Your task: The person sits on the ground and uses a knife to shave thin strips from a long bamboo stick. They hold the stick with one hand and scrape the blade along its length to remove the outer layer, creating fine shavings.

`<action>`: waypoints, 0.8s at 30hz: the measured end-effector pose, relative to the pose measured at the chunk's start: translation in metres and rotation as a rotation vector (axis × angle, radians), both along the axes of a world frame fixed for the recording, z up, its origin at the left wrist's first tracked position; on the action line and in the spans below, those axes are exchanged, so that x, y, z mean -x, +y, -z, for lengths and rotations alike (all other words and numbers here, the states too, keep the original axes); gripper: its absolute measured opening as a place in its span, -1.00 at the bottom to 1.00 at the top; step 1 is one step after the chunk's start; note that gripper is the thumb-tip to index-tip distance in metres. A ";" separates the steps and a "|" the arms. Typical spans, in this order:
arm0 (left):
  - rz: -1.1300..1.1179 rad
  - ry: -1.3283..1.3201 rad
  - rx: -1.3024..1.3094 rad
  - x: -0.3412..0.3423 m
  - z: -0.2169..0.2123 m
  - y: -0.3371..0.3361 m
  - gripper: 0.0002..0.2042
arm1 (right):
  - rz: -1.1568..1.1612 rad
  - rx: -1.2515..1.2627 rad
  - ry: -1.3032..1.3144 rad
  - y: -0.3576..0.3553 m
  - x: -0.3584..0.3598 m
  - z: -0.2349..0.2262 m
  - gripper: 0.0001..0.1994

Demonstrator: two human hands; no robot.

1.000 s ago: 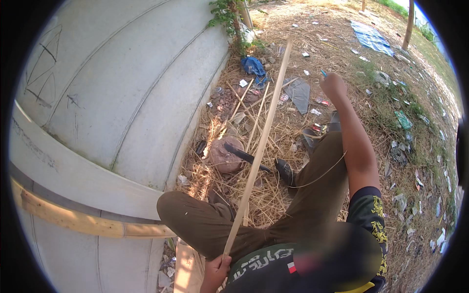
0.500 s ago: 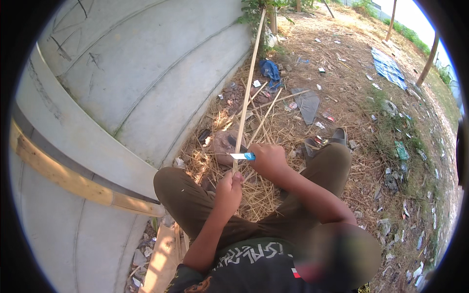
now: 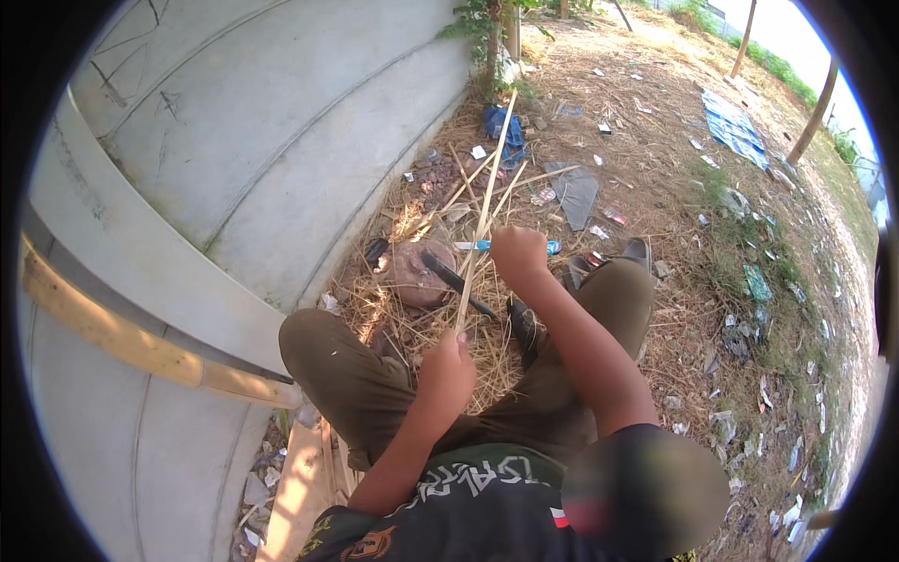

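My left hand (image 3: 447, 373) is closed round the near end of a long, thin pale bamboo strip (image 3: 486, 211). The strip slants up and slightly right, away from my lap. My right hand (image 3: 520, 255) forms a fist round a blue utility knife (image 3: 552, 247), whose handle shows on both sides of the fist. Its pale blade (image 3: 464, 245) points left and lies across or right beside the strip; I cannot tell if they touch. Below sits a round brown stone-like block (image 3: 409, 278), with a dark curved bar (image 3: 448, 272) lying over it.
Straw-like shavings (image 3: 482, 375) and loose strips (image 3: 543, 175) litter the ground between my bent legs. A grey wall (image 3: 309, 122) and a bamboo pole (image 3: 140, 328) stand on the left. Further off lie a blue bag (image 3: 504, 136), a grey sheet piece (image 3: 574, 195) and a blue tarp (image 3: 733, 126).
My right hand and the knife have moved forward along the strip, away from my left hand. The strip's far end appears lower in view. My left hand has barely shifted.
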State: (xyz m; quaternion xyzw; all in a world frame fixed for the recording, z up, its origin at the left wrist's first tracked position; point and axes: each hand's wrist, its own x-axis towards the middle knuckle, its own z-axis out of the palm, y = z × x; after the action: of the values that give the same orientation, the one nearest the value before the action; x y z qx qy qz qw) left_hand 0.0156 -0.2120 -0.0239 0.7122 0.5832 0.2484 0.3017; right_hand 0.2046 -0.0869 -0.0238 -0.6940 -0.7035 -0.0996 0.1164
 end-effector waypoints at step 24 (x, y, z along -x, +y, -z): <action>-0.168 -0.007 0.102 0.098 -0.011 -0.062 -0.71 | -0.437 -0.042 0.267 -0.070 0.084 0.012 -0.90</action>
State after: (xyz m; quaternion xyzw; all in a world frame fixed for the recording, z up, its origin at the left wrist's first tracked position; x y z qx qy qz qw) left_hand -0.0824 -0.2743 -0.0128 0.6437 0.6515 0.2454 0.3178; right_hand 0.1203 -0.1567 -0.0353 -0.5298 -0.8130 0.0061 0.2414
